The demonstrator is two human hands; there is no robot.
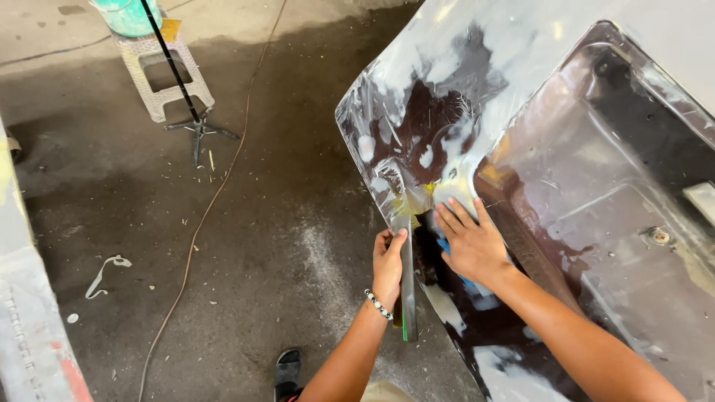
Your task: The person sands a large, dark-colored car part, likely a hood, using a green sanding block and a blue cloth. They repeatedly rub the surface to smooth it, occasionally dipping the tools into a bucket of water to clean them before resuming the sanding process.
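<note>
Two hands work one edge of a big, sanded car body panel [521, 112], patchy grey and dark brown. The left hand [389, 260] is closed around a long flat metal strip [407, 283] lying along that edge; the strip looks stiff, thin and light, best held mid-length as here. Just right of this grip, the right hand [471, 242] presses flat, fingers spread, on a blue pad [445, 244]. Below the grip: a sandalled foot [287, 370]; far left, a cable [201, 223] crosses the concrete floor [112, 186].

Sanded, patchy car panel [462, 97] lies tilted; blue sanding pad [445, 244] pressed on it.
</note>
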